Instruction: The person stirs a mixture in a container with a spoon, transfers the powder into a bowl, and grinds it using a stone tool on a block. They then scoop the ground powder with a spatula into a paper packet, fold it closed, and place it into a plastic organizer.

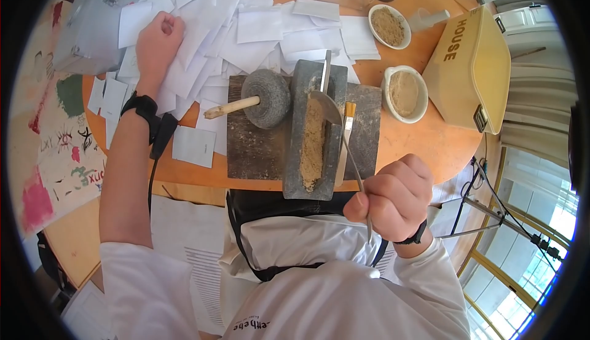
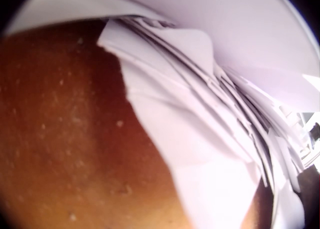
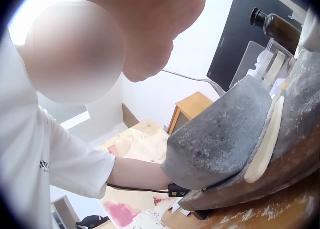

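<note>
Head view: right hand (image 1: 393,198) near edge of table, fist curled round the thin metal handle of a spoon (image 1: 335,128). Spoon bowl sits in the stone grinding trough (image 1: 313,134), over a line of tan powder (image 1: 312,146) running along the groove. Trough stands on a dark wooden board (image 1: 252,143), centre of the round orange table (image 1: 430,137). Stone roller wheel (image 1: 266,98) with wooden axle lies on the board just left of the trough. A pale spatula-like stick (image 1: 346,134) lies just right of the trough.
Left hand (image 1: 158,42) far left, fingers curled down into the heap of white paper sheets (image 1: 246,26), touching it; a firm grip on one sheet can't be told. Black wrist strap on that arm.
Two white bowls of tan powder on the right: one (image 1: 405,93) just right of the board, one (image 1: 389,26) farther back. Yellow case marked HOUSE (image 1: 470,69) at the far right edge.

Left wrist view: skin fills the left side, close and blurred; stacked paper sheets (image 2: 210,104) against it. Finger pose not readable.

Right wrist view: underside of right hand (image 3: 150,34) at top, fingers not visible. Trough (image 3: 220,139) seen end-on, right; pale stick (image 3: 265,144) beside it. Brown glass bottle (image 3: 277,26) far right, top.
</note>
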